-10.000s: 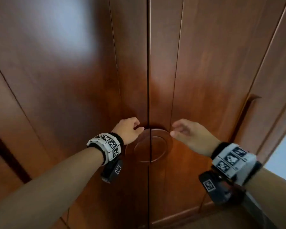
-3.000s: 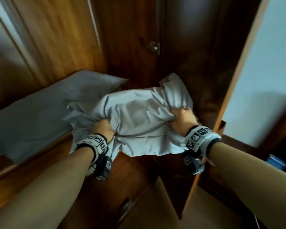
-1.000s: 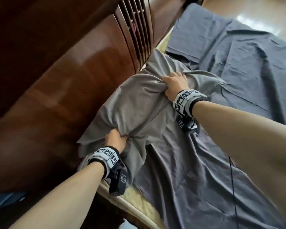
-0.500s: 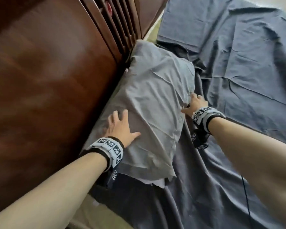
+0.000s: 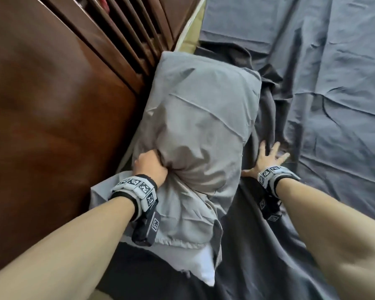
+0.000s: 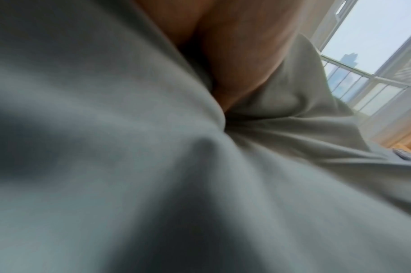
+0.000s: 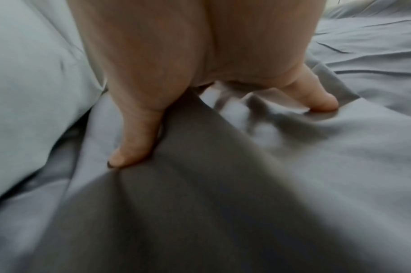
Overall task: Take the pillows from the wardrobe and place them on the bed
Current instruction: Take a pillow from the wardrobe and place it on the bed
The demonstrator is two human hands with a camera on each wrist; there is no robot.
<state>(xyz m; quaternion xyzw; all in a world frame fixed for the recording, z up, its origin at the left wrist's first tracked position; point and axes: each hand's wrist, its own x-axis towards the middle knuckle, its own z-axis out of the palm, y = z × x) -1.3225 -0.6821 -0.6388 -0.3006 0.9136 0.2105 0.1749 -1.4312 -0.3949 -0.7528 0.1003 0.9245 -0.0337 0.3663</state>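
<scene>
A grey pillow (image 5: 201,118) lies lengthwise on the bed along the dark wooden headboard (image 5: 59,118). My left hand (image 5: 149,167) grips a bunch of its cover at the near left side; the left wrist view shows the grey pillow fabric (image 6: 176,184) gathered under my fingers. White inner filling pokes out of the cover's near open end. My right hand (image 5: 266,159) lies flat with spread fingers on the dark grey bedsheet (image 5: 333,105) just right of the pillow. In the right wrist view its fingertips (image 7: 321,103) press into the sheet (image 7: 269,184), the pillow (image 7: 31,83) at left.
The headboard has a slatted section (image 5: 126,29) at the top. A strip of yellowish mattress (image 5: 195,20) shows between headboard and sheet. The wrinkled sheet spreads wide to the right. A window (image 6: 375,55) shows in the left wrist view.
My left hand went from lying flat on the pillow to gripping its cover at the near side. My right hand left the pillow's edge and now presses flat on the sheet.
</scene>
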